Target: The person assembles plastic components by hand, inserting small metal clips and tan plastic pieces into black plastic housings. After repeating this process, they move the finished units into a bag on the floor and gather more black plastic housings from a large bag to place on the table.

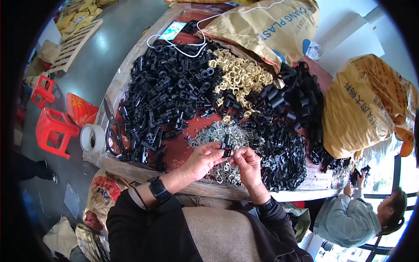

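Note:
My left hand (pixel 204 160) grips a small black plastic fitting (pixel 226 149) between thumb and fingers, above the table. Close beside it on the right, my right hand (pixel 248 165) is closed in a pinch; what it holds, if anything, is too small to make out. Under both hands lies a heap of small silvery metal pieces (pixel 224 177). Black plastic fittings (pixel 170 87) are piled at the far left, and beige hook-shaped plastic pieces (pixel 242 74) lie at the far middle. Smaller black parts (pixel 283 163) are heaped to the right of my hands.
Scissors (pixel 110 114) and a tape roll (pixel 92 138) lie at the table's left edge. A lit phone (pixel 173 30) with a white cable is at the back. Large sacks (pixel 358 107) stand right and behind. Red stools (pixel 56 131) are at left; a co-worker (pixel 353 218) sits at right.

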Demonstrator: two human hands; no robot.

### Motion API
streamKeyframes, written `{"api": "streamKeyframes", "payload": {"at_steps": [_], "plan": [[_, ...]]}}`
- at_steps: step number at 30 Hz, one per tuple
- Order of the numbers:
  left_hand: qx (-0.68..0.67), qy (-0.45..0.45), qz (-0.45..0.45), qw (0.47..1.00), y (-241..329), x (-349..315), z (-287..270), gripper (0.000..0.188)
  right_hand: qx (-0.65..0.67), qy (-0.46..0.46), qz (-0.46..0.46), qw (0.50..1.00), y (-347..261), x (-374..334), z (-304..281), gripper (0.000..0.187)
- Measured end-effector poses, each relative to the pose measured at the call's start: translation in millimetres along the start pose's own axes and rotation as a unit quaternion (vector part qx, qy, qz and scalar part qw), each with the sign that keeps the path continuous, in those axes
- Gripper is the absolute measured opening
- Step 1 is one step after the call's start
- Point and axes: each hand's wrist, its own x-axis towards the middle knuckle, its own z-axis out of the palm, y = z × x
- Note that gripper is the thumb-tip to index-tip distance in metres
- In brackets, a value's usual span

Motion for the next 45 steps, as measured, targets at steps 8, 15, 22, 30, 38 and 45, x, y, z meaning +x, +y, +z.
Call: {"api": "streamKeyframes", "payload": {"at_steps": [8, 15, 22, 30, 38, 45], "plan": [[0.014, 0.001, -0.011, 1.000, 0, 3, -1, 0.021, 0.020, -0.076, 0.043, 0.996, -13, 6, -6, 0.011], [0.025, -0.040, -0.002, 0.999, 6, -2, 8, 0.022, -0.020, -0.123, 0.063, 0.990, -19, 2, -12, 0.011], [0.038, -0.009, -0.015, 0.999, 7, -6, 6, 0.022, -0.021, -0.141, 0.035, 0.989, -14, -1, -16, 0.010], [0.024, 0.038, -0.085, 0.995, 6, -9, 10, 0.016, -0.208, -0.106, -0.158, 0.959, -27, 0, -9, 0.007], [0.057, 0.038, -0.125, 0.990, 3, -12, 7, 0.021, -0.421, -0.096, -0.320, 0.843, -40, -8, 2, 0.011], [0.074, 0.074, -0.132, 0.986, 0, -15, 7, 0.021, -0.489, -0.117, -0.359, 0.786, -40, -9, 6, 0.015]]}}
